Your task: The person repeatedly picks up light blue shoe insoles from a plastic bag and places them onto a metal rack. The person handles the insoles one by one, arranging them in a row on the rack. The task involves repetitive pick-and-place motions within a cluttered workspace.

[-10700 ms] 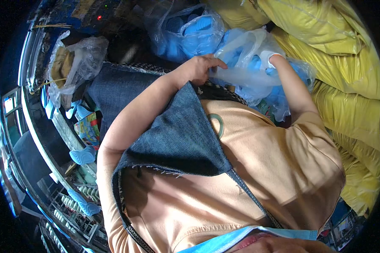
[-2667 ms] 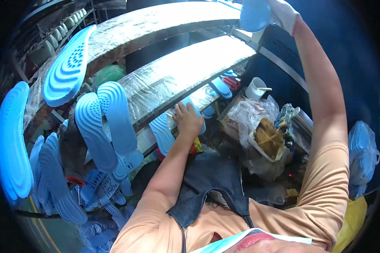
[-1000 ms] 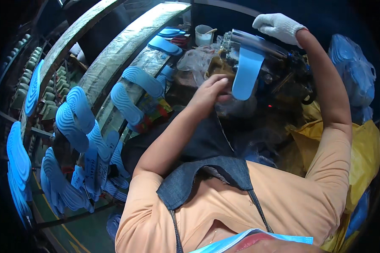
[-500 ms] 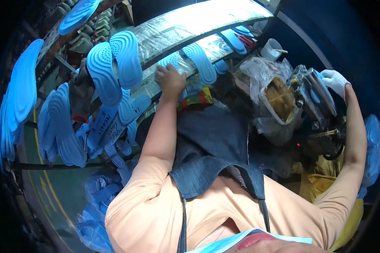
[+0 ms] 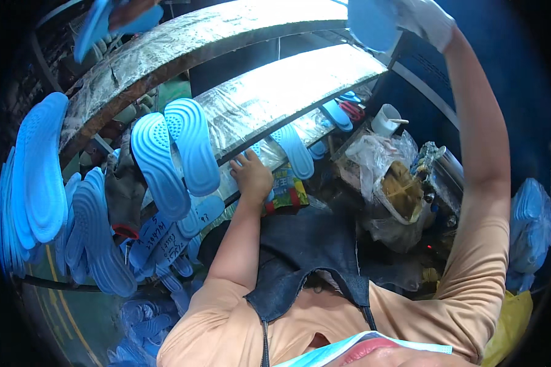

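Right hand (image 5: 427,23) has risen, grasping a cropped insole (image 5: 371,25); whether left hand (image 5: 251,176) grips, I cannot tell.

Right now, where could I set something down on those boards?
The middle board looks bare, though glare hides detail; a pair of blue insoles borders its left end. The upper board also shows a bare stretch between the large insoles and the gloved right hand. The lower board is crowded: more insoles, a red item, the left hand nearby.
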`<state>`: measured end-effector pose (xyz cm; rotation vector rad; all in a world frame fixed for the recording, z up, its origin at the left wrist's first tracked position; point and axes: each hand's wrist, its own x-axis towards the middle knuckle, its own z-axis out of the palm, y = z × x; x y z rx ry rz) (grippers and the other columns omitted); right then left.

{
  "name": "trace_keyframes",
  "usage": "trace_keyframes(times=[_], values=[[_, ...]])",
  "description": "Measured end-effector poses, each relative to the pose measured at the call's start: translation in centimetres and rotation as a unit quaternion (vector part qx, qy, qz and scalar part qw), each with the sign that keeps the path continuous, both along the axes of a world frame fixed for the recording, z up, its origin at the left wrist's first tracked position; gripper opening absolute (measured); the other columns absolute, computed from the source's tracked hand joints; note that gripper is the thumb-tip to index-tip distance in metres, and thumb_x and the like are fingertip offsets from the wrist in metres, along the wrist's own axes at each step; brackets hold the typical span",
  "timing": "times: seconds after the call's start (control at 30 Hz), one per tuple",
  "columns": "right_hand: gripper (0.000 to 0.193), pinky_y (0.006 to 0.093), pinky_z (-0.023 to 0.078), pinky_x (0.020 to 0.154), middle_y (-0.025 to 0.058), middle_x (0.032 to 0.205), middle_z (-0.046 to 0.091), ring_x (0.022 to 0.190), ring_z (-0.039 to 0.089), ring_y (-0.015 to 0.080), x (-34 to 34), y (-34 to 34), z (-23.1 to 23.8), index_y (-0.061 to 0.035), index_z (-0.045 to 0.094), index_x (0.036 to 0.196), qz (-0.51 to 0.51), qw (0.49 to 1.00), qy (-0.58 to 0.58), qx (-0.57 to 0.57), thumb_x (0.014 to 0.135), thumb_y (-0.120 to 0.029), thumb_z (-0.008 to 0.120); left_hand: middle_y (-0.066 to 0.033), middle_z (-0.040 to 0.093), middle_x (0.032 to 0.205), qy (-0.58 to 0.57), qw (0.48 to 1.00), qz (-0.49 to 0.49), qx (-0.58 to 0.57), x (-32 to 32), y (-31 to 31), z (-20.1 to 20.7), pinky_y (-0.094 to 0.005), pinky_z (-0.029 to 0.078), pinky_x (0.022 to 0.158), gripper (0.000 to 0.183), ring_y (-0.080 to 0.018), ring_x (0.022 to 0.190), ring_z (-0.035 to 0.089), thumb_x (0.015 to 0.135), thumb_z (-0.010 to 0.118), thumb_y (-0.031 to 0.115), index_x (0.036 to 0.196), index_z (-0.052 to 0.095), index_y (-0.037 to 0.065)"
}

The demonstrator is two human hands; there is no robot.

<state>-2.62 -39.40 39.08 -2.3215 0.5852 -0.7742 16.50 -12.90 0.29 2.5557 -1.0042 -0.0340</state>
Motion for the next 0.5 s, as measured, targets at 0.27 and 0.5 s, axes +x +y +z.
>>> trace_keyframes(times=[0.27, 0.5], values=[[0.037, 0.0379, 0.051, 0.087, 0.0212, 0.113, 0.065, 0.102, 0.064, 0.0318, 11.0, -6.1, 1.1, 0.0003, 0.064, 0.114, -0.135, 0.812, 0.31, -0.475, 0.085, -0.021, 0.057, -0.0267, 0.04, 0.139, 0.028, 0.999, -0.022, -0.01, -0.6, -0.4, 0.7, -0.0545, 0.032, 0.105, 0.069, -0.0449, 0.128, 0.039, 0.084, 0.066, 0.03, 0.139, 0.038, -0.002], [0.056, 0.0361, 0.05, 0.093, 0.0168, 0.121, 0.062, 0.108, 0.06, 0.0283, 7.1, 2.0, 1.3, -0.0064, 0.053, 0.131, -0.112, 0.854, 0.28, -0.424, 0.081, -0.028, 0.068, -0.0295, 0.035, 0.143, 0.024, 0.999, -0.019, -0.035, 0.2, 0.1, -0.7, -0.0591, 0.027, 0.107, 0.071, -0.0483, 0.13, 0.035, 0.085, 0.065, 0.03, 0.14, 0.035, -0.002]])
